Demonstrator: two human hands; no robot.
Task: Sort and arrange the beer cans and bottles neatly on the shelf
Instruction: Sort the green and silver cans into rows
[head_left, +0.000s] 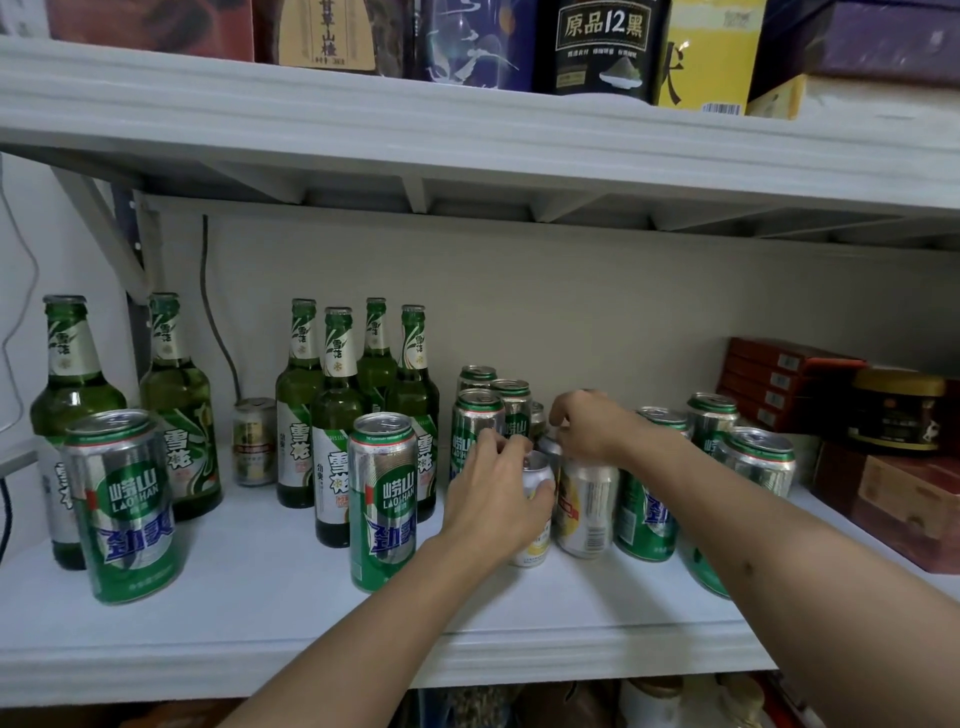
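Observation:
On the white shelf (260, 613), my left hand (498, 499) grips a small white and yellow can (535, 540) from the side. My right hand (587, 431) grips the top of a taller silver and yellow can (589, 512) just to the right of it. Green Laoshan cans stand around them: one (383, 501) in front of the bottles, a cluster (480, 415) behind my hands, several (753, 457) to the right, and one (124, 504) at front left. Several green bottles (337, 415) stand mid-left, two more (176, 405) at far left.
A small gold and red can (253, 441) stands alone at the back between the bottle groups. Red and brown boxes (779, 384) and a dark jar (896, 410) fill the shelf's right end. An upper shelf (467, 130) carrying boxes hangs overhead. A cable (218, 332) runs down the back wall.

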